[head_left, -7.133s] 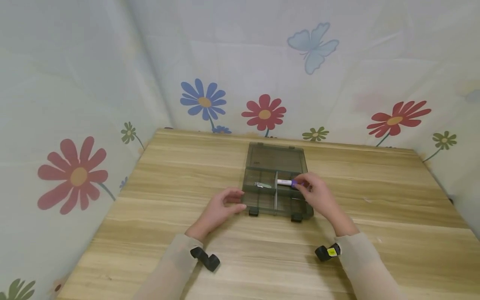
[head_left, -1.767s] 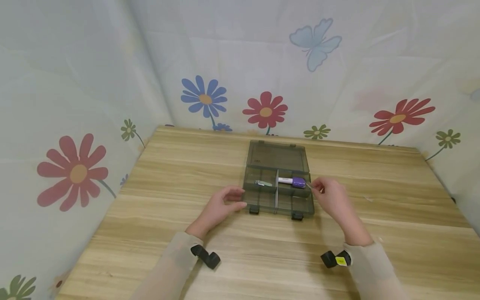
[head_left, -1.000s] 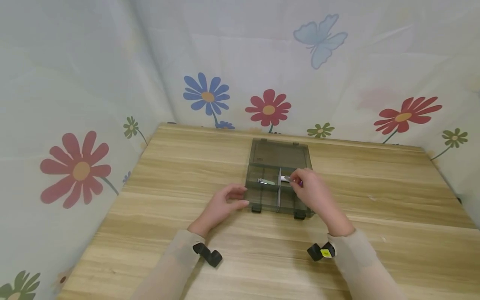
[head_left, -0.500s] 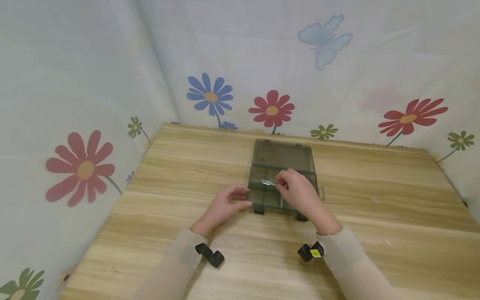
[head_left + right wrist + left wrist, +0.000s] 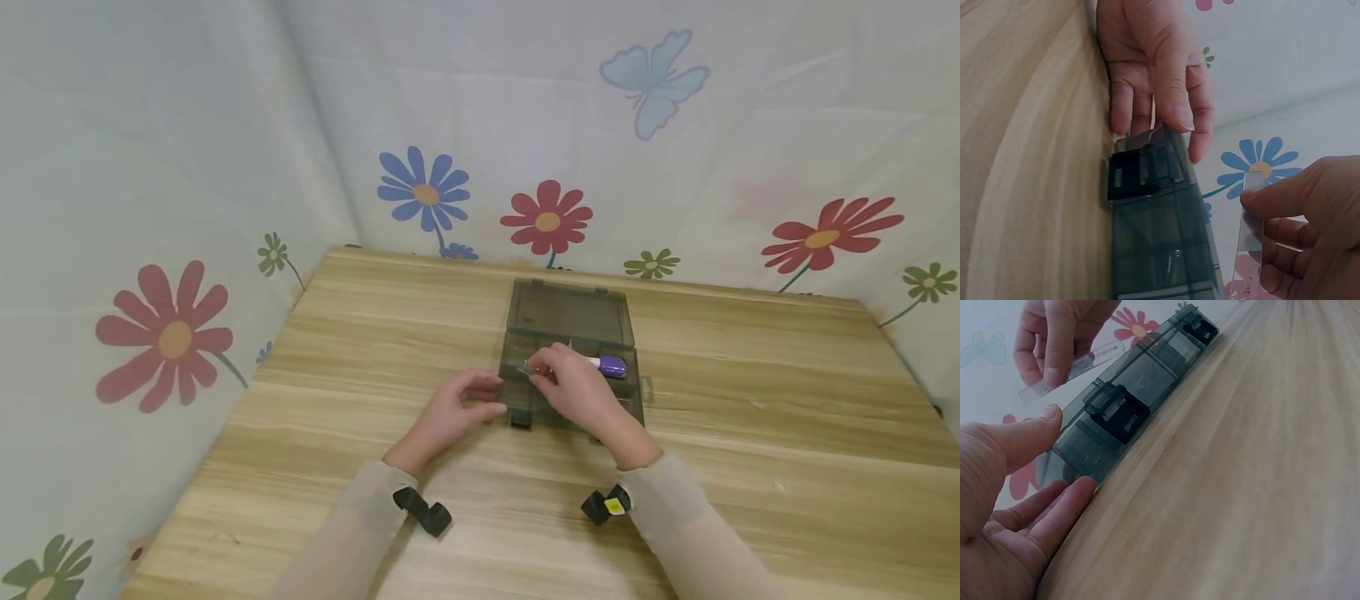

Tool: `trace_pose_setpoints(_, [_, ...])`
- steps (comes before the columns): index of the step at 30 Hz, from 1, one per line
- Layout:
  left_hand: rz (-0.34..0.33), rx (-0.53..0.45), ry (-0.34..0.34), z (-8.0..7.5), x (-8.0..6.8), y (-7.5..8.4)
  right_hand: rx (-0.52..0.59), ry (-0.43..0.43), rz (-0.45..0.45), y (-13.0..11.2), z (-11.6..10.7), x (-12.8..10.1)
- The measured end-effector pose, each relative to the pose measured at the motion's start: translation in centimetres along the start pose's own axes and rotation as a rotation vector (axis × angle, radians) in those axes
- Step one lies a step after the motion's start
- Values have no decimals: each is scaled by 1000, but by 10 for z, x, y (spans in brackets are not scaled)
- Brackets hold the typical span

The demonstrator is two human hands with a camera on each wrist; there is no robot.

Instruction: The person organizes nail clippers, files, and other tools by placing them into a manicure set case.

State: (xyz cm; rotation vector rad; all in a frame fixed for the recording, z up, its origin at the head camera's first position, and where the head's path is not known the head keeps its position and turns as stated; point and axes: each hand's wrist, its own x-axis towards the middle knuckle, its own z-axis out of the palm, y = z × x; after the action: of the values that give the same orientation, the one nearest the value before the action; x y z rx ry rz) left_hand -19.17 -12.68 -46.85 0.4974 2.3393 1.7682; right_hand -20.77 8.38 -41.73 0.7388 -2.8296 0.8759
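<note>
Right hand [image 5: 573, 387] pinches a clear strip [image 5: 1249, 237] between thumb and bent fingers, above the box's [image 5: 1149, 380] ten o'clock part, while the left hand [image 5: 450, 414] rests relaxed fingertips against its nine o'clock end, all as the head view faces. Looking thin and flat, the strip should prove light, stiff and slippery, perhaps brittle; a flat-faced pinch near its middle suits best.

box [image 5: 1147, 376]: smoky green | strip [image 5: 1251, 232]: clear-grey | bottle [image 5: 612, 366]: purple-white | table [image 5: 375, 333]: tan woodgrain | backdrop [image 5: 480, 100]: white, floral
</note>
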Motion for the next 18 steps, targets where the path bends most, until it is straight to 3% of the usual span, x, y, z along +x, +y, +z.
trace_pose_setpoints(11, [-9, -5, -5, 0, -1, 1, 46, -5, -86, 4, 16, 3])
trace_pose_setpoints(18, [4, -5, 1, 0, -1, 1, -6, -110, -101, 10, 27, 3])
